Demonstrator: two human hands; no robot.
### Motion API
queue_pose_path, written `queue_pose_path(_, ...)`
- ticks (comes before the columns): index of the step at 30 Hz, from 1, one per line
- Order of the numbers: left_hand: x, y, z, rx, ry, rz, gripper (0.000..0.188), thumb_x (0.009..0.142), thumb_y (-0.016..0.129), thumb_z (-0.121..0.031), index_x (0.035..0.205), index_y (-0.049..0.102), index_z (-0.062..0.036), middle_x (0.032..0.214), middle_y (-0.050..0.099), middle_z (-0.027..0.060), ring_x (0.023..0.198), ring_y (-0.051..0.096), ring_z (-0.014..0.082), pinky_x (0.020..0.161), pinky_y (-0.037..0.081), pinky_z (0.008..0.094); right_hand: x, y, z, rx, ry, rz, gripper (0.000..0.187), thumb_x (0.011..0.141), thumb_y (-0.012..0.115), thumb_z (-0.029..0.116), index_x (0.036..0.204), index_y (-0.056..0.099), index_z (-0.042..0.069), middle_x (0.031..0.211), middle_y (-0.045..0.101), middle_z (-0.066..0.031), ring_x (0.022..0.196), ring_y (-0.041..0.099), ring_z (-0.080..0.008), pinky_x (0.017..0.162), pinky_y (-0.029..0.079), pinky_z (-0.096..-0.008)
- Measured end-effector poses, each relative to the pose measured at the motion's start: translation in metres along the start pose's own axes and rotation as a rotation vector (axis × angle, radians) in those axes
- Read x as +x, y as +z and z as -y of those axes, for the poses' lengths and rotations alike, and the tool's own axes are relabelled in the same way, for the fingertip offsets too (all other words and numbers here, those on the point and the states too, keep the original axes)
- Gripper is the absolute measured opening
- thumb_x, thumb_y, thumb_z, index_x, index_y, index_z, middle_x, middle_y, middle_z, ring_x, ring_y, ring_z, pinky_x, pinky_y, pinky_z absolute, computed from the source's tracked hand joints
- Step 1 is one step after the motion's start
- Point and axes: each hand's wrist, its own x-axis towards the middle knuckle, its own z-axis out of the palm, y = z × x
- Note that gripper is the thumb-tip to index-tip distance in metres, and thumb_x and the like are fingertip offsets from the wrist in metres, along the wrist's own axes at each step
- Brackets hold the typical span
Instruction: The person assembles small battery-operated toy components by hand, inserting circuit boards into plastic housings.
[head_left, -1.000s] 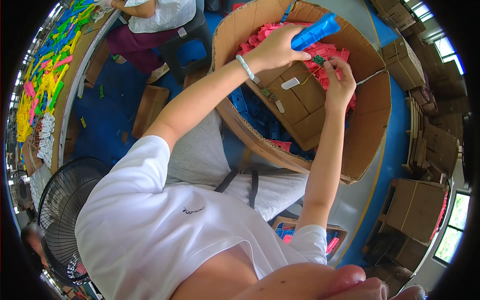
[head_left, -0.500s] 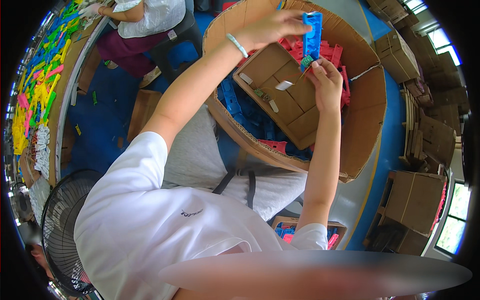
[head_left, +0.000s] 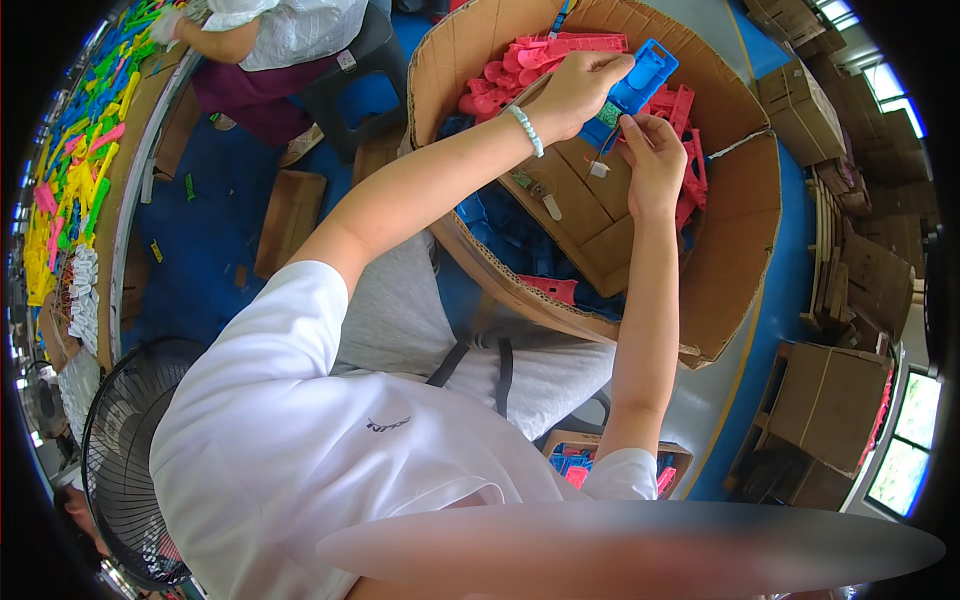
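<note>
Over the large cardboard box, my left hand (head_left: 578, 97) grips a blue plastic casing (head_left: 648, 72), which tilts up to the right. A small green circuit board (head_left: 609, 114) lies against the casing's lower part. My right hand (head_left: 655, 165) is pinched closed at the board's right edge, where thin wires come off it; whether it grips board or wire is hard to make out. From the wires hangs a small white part (head_left: 599, 170). Below, a shallow cardboard tray (head_left: 590, 215) carries another little board (head_left: 522, 180) and a white strip (head_left: 552, 207).
Pink plastic casings (head_left: 500, 80) and blue ones (head_left: 510, 235) fill the large box (head_left: 735, 230) around the tray. A co-worker (head_left: 290, 40) sits at a bench heaped with coloured parts (head_left: 75, 180). A black fan (head_left: 135, 460) stands at left, stacked cartons (head_left: 825, 400) at right.
My left hand has moved down to the casing's near left side. The casing has tipped from upright to slanting right, and the board now sits against it. My right hand has barely moved.
</note>
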Motion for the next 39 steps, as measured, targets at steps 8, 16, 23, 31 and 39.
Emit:
queue_pose_path(8, -0.014, -0.007, -0.005, 0.085, 0.104, 0.266, 0.044, 0.099, 0.047, -0.009, 0.141, 0.041, 0.0017, 0.125, 0.060, 0.0106, 0.108, 0.061, 0.0127, 0.094, 0.050, 0.0284, 0.002, -0.004, 0.004, 0.076, 0.006, -0.057, 0.014, 0.087, 0.069, 0.006, 0.097, 0.061, -0.002, 0.090, 0.066, -0.0071, 0.082, 0.064, -0.0131, 0.068, 0.054, -0.0273)
queue_pose_path(16, -0.028, -0.002, -0.006, 0.146, 0.080, 0.238, 0.045, 0.099, 0.047, -0.010, 0.141, 0.042, 0.0011, 0.122, 0.062, 0.0089, 0.104, 0.061, 0.0108, 0.092, 0.049, 0.0262, -0.001, 0.000, 0.012, 0.148, -0.014, -0.103, 0.018, 0.087, 0.069, 0.004, 0.101, 0.060, -0.003, 0.095, 0.066, -0.0093, 0.086, 0.064, -0.0148, 0.072, 0.054, -0.0286)
queue_pose_path(23, -0.038, 0.005, -0.021, 0.578, 0.252, 0.165, 0.041, 0.100, 0.047, -0.014, 0.139, 0.046, -0.0016, 0.107, 0.069, 0.0100, 0.087, 0.061, 0.0082, 0.077, 0.049, 0.0253, -0.002, -0.007, 0.016, 0.189, -0.003, -0.085, 0.025, 0.088, 0.068, 0.003, 0.110, 0.059, -0.006, 0.100, 0.066, -0.0116, 0.089, 0.065, -0.0164, 0.074, 0.054, -0.0286)
queue_pose_path(31, -0.036, 0.008, 0.003, 0.602, 0.402, 0.090, 0.040, 0.100, 0.046, -0.012, 0.137, 0.045, 0.0026, 0.121, 0.063, 0.0146, 0.100, 0.063, 0.0149, 0.085, 0.049, 0.0274, -0.002, -0.009, 0.013, 0.186, -0.043, -0.077, 0.025, 0.089, 0.066, 0.002, 0.111, 0.059, -0.006, 0.098, 0.067, -0.0100, 0.087, 0.065, -0.0149, 0.074, 0.053, -0.0281)
queue_pose_path(39, -0.039, 0.014, -0.003, 0.497, 0.422, 0.104, 0.037, 0.098, 0.046, -0.007, 0.132, 0.046, 0.0083, 0.129, 0.056, 0.0238, 0.120, 0.055, 0.0319, 0.101, 0.044, 0.0356, -0.004, -0.012, 0.010, 0.193, -0.083, -0.075, 0.025, 0.088, 0.066, 0.000, 0.111, 0.059, -0.007, 0.096, 0.067, -0.0101, 0.085, 0.064, -0.0145, 0.074, 0.053, -0.0276)
